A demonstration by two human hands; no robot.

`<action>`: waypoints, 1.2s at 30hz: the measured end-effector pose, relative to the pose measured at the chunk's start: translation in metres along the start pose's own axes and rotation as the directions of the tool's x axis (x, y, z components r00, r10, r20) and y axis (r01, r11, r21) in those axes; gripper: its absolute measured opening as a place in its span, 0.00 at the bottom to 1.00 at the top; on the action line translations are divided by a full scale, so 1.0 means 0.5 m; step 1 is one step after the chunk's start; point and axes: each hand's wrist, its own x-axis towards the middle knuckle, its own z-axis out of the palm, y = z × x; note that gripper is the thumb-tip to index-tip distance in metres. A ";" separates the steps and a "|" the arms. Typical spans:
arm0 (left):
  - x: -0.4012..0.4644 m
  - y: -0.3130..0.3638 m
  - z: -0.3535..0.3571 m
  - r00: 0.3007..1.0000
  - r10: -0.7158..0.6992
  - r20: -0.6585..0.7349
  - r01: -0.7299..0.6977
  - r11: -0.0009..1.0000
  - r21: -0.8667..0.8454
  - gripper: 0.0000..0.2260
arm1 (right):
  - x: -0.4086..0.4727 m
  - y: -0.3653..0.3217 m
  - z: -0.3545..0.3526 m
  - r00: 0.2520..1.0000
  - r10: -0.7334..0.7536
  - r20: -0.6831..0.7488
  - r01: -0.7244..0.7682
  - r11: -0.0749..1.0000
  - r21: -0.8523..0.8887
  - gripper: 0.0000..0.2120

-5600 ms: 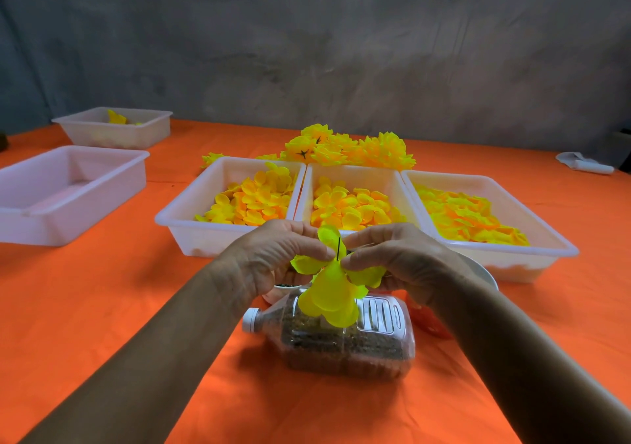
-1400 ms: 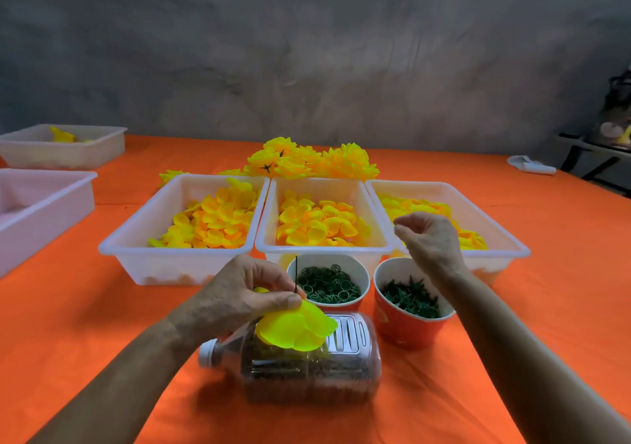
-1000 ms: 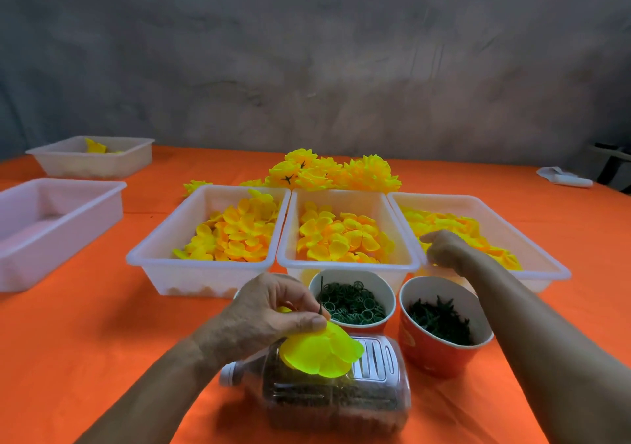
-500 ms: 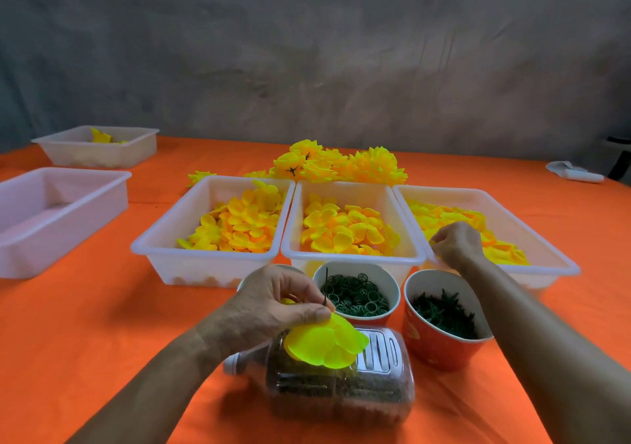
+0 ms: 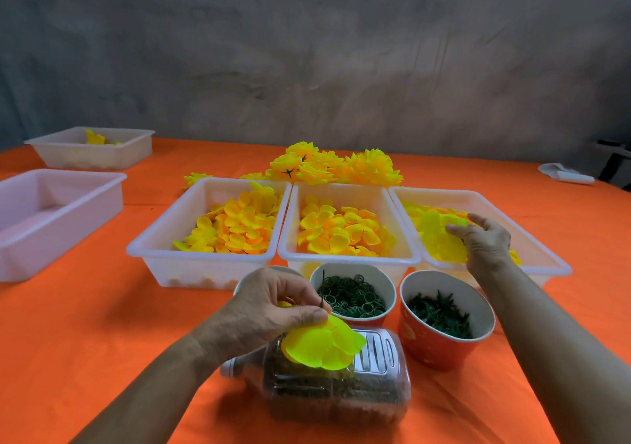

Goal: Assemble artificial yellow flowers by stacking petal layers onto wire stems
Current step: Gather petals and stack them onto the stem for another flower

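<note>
Flower (image 5: 322,348) part-built, pinched on its wire by the left hand (image 5: 269,310); right hand (image 5: 485,242), beyond it, grips the next petal layer (image 5: 440,238); finished flowers (image 5: 334,168) piled farther back; more remain.

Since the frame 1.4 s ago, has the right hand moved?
Yes. The right hand has gone forward from above the red cup into the right-hand tray, where it now pinches a large yellow petal layer.

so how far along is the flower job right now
Done: a pile of finished flowers behind the trays. In hand: left hand pinches a partly stacked flower on its wire; right hand lifts a large petal layer from the right tray. Left: threading it on.
</note>
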 end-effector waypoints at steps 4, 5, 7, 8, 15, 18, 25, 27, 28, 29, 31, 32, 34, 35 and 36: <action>0.003 -0.002 -0.002 1.000 0.001 -0.003 -0.001 1.000 0.020 0.05 | -0.008 -0.011 0.000 0.998 0.011 -0.066 -0.001 0.988 0.154 0.18; 0.003 -0.003 -0.002 1.000 0.002 -0.003 -0.002 1.000 0.025 0.05 | -0.009 -0.014 -0.001 0.998 0.034 -0.058 -0.023 0.984 0.177 0.11; 0.004 -0.004 -0.003 1.000 0.006 -0.002 -0.006 1.000 0.027 0.06 | -0.010 -0.022 -0.005 0.998 0.049 -0.029 -0.043 0.983 0.180 0.08; 0.004 -0.004 -0.003 1.000 0.007 0.000 -0.007 1.000 0.028 0.06 | -0.010 -0.024 -0.007 0.999 0.039 -0.011 -0.037 0.982 0.187 0.10; 0.004 -0.008 -0.004 1.000 0.011 0.021 -0.012 0.999 0.036 0.01 | -0.040 -0.065 -0.010 0.990 -0.103 0.099 0.077 0.968 0.238 0.12; 0.003 -0.008 -0.004 1.000 0.009 0.015 -0.009 0.999 0.033 0.02 | -0.049 -0.075 -0.005 0.982 -0.131 0.139 0.096 0.968 0.231 0.11; 0.001 -0.008 -0.003 1.000 0.001 0.014 -0.002 1.000 0.024 0.08 | -0.064 -0.082 -0.006 0.977 -0.031 0.213 -0.026 0.966 0.259 0.12; 0.002 -0.009 -0.002 1.000 0.000 0.010 0.000 1.000 0.012 0.07 | -0.079 -0.088 0.000 0.961 -0.028 0.276 -0.040 0.971 0.238 0.13; 0.003 -0.009 -0.002 1.000 0.000 0.008 0.000 1.000 0.008 0.06 | -0.089 -0.093 0.005 0.952 -0.029 0.304 -0.042 0.973 0.225 0.14; 0.003 -0.010 -0.002 1.000 0.000 0.008 0.000 1.000 0.005 0.05 | -0.100 -0.097 0.010 0.942 -0.031 0.334 -0.045 0.975 0.215 0.14; 0.002 -0.012 -0.003 1.000 0.002 0.010 -0.002 1.000 -0.006 0.05 | -0.127 -0.110 0.020 0.915 -0.036 0.401 -0.053 0.976 0.209 0.12; 0.002 -0.012 -0.003 1.000 0.003 0.010 -0.003 1.000 -0.010 0.05 | -0.142 -0.117 0.024 0.898 -0.041 0.437 -0.060 0.975 0.214 0.11; 0.001 -0.013 -0.004 1.000 0.007 0.008 -0.006 1.000 -0.010 0.02 | -0.175 -0.131 0.030 0.862 -0.057 0.504 -0.069 0.972 0.227 0.11; 0.001 -0.013 -0.004 1.000 0.011 0.008 -0.011 1.000 -0.005 0.02 | -0.191 -0.137 0.033 0.844 -0.062 0.532 -0.077 0.969 0.234 0.13; 0.000 -0.014 -0.004 1.000 0.016 0.006 -0.016 1.000 0.000 0.02 | -0.207 -0.142 0.035 0.830 -0.067 0.554 -0.083 0.967 0.241 0.13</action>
